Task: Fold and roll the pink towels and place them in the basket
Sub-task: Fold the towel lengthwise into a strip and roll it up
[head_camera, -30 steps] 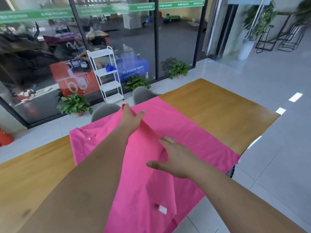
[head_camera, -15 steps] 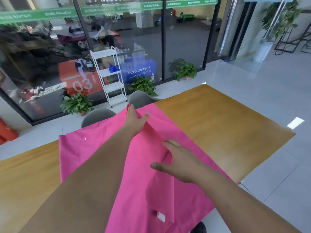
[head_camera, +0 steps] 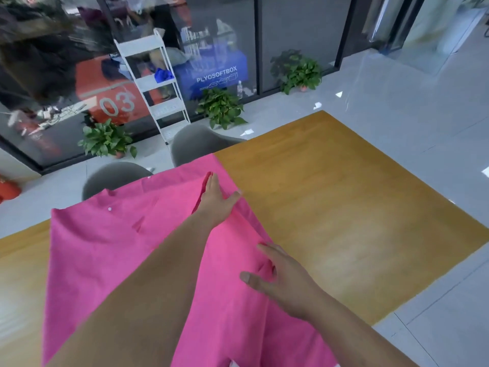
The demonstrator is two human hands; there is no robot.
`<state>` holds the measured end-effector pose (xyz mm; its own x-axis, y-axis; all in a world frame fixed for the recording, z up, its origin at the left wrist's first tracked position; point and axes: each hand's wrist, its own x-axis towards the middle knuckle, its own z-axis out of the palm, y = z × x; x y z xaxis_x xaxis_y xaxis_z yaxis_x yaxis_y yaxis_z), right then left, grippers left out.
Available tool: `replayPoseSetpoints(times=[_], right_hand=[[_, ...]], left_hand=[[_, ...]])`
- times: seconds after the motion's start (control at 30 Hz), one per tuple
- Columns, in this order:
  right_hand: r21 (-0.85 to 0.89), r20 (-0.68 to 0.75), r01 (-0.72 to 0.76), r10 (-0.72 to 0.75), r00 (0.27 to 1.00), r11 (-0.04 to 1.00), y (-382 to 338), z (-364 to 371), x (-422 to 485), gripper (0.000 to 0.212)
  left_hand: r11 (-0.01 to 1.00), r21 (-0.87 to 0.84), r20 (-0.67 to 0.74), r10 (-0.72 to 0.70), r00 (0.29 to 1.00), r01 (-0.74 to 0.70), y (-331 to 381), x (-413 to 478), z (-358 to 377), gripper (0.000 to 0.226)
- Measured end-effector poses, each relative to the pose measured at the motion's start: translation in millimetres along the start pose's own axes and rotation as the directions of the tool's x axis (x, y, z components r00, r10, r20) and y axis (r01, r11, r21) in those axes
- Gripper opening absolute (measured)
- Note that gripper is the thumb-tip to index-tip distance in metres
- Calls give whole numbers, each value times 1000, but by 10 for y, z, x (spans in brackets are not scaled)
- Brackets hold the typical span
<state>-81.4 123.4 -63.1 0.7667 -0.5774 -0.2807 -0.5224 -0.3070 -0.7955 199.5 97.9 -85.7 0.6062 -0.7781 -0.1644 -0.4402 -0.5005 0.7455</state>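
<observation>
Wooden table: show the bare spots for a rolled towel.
Widest: bare wooden table right of the spread pink towel, out to its edges. Narrower strip left of the towel. Crowded middle: left hand and right hand rest on the towel.

we seem to be in an office or showroom lobby: a long wooden desk (head_camera: 330, 207) on pale floor tiles (head_camera: 397, 102), grey chairs (head_camera: 195, 144) tucked in, potted plants (head_camera: 221, 108) along a glass partition wall (head_camera: 291, 35), a white shelf trolley (head_camera: 156, 83), and a blue "plyosoftbox" sign (head_camera: 215, 74) behind the glass.
</observation>
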Motion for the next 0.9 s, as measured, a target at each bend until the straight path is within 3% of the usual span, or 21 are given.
replayPoseSetpoints(times=[0.1,0.27,0.47,0.63,0.9], right_hand=[[56,-14,-81,82,997,995,456,-56,235,97],[-2,106,-185,185,977,983,985,21,346,82],[-71,76,-157,162,984,985,1084,161,252,68],[-169,-17,-181,180,983,969,993,305,91,62],[-378,-109,-217,189,976,900,937,671,-555,67]], left_hand=[[1000,24,74,-14,997,13,-112,175,398,109],[984,179,92,-39,995,22,-407,-305,902,85],[931,331,10,157,988,-151,-838,-1506,1056,64],[859,393,131,299,945,-327,-1151,-2207,1050,57],[851,455,264,154,952,-263,-1356,-2804,933,60]])
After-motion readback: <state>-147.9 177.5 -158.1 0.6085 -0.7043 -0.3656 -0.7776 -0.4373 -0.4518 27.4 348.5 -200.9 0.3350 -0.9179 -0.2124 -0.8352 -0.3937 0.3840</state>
